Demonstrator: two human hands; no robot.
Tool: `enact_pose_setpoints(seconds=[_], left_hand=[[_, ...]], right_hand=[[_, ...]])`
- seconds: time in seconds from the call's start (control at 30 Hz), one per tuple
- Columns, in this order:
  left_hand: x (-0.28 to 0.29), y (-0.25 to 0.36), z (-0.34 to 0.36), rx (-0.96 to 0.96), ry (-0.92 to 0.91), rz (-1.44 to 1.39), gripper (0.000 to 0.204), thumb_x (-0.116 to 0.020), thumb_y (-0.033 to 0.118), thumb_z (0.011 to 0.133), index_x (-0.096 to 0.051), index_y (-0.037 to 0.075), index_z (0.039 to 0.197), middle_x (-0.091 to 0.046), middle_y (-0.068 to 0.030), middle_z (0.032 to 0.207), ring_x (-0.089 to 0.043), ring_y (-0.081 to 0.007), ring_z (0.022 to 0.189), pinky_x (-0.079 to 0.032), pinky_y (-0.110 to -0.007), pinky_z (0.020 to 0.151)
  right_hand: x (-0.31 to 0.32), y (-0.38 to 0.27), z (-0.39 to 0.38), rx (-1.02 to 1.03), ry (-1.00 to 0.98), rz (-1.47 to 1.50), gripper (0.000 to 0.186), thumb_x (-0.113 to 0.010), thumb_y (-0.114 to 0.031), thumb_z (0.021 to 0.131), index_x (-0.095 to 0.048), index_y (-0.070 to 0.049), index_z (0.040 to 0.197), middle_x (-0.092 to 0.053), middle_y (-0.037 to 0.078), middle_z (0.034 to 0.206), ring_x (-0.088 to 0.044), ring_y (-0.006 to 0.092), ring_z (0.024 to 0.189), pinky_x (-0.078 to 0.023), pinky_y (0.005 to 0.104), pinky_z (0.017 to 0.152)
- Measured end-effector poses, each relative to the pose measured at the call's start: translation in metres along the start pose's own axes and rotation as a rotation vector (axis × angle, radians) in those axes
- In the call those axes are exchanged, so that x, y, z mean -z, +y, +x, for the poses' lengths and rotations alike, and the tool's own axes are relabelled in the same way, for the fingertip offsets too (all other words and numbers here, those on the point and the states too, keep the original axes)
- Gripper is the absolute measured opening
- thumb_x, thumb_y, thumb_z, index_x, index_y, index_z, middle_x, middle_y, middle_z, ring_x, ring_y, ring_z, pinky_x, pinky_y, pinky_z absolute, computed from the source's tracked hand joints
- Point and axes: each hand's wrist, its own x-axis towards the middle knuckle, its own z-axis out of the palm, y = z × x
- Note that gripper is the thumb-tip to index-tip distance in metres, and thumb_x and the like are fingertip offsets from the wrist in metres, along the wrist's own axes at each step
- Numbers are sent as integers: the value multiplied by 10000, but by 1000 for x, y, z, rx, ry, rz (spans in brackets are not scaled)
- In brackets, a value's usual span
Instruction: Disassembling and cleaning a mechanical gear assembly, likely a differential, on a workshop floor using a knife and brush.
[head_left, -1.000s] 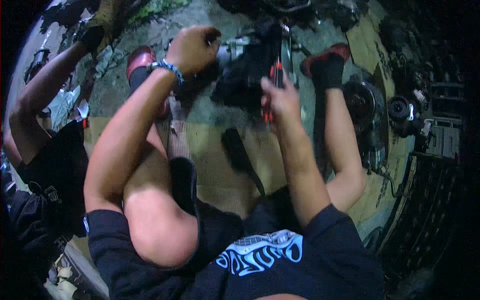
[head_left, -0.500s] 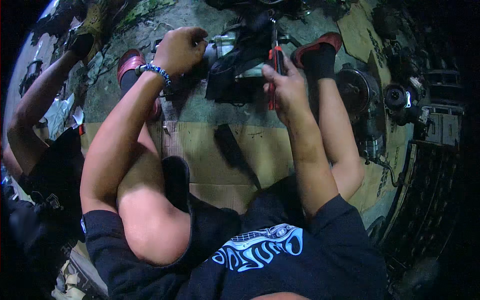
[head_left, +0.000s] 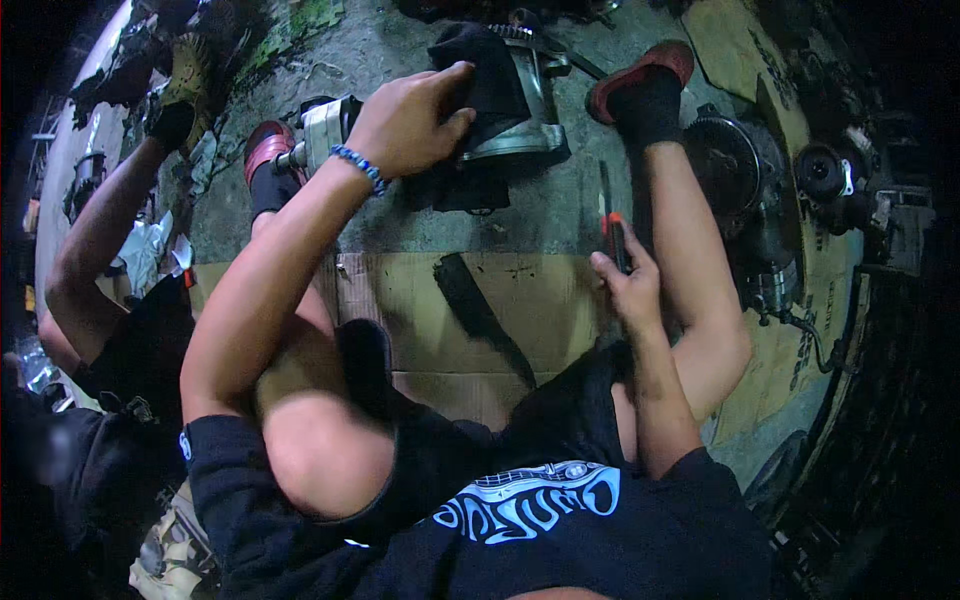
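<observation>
My left hand point(head_left: 412, 122), wearing a blue beaded bracelet, is over a metal gear housing point(head_left: 515, 142) on the ground between my feet. Its thumb and forefinger are apart against a black cloth point(head_left: 490, 85) draped over the housing; the other fingertips are hidden. To the right, my right hand point(head_left: 634, 288) is closed round slim pliers point(head_left: 615, 232) with red-and-black handles. Their long, narrow end points away from me, slightly blurred, apart from the housing. A light metal cylinder point(head_left: 325, 128) sticks out to the left of my left hand.
Flattened cardboard point(head_left: 420, 310) lies in front of me with a dark strip point(head_left: 480, 310) on it. Right of my right leg stand a large round gear part point(head_left: 715, 165) and other machine parts. Another person's arm point(head_left: 105, 230) is at the left.
My right hand has drawn the pliers back toward me and to the right, away from the housing. My left hand has moved right and nearer, and the black cloth and housing now show more fully.
</observation>
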Motion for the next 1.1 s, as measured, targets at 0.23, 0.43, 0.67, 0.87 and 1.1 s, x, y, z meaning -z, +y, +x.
enact_pose_setpoints(seconds=[0.23, 0.43, 0.67, 0.87, 1.1], left_hand=[[-24, 21, 34, 300, -278, 72, 800, -725, 255, 783, -327, -122, 1367, -672, -218, 968, -660, -331, 892, -509, -386, 790], [-32, 35, 30, 599, -318, -683, 959, -746, 175, 805, -94, -145, 1430, -664, -73, 903, -563, -109, 728, -462, -237, 652], [-32, 51, 36, 837, -425, -1158, 1096, -663, 146, 862, 283, 46, 1407, -646, -169, 1126, -666, -198, 654, -535, -297, 537], [-38, 41, 36, 823, -389, -1206, 1011, -620, 162, 896, 239, 147, 1429, -643, -223, 1115, -659, -204, 576, -538, -302, 465], [-9, 22, 31, 934, -435, -1072, 546, -629, 115, 865, -348, 88, 1332, -672, -137, 743, -582, -162, 432, -412, -238, 314]], right_hand=[[-28, 6, -13, 3, -133, -143, 560, -732, -100, 792, -508, 82, 1272, -631, 172, 1165, -582, 185, 1081, -429, 292, 952], [-14, 8, -23, 65, -111, -86, 543, -710, -67, 785, -516, 67, 1275, -609, 196, 1200, -587, 232, 1117, -425, 314, 980], [-14, 11, -28, 40, -142, -68, 522, -712, -57, 771, -551, 25, 1261, -634, 188, 1091, -630, 245, 1012, -469, 324, 905], [-17, 18, -29, 71, -163, -98, 502, -706, -58, 771, -559, 20, 1245, -636, 187, 1044, -641, 262, 971, -487, 332, 863], [-19, 14, -20, -11, -102, -186, 431, -707, -114, 787, -596, -13, 1191, -673, 130, 888, -654, 215, 861, -495, 333, 795]])
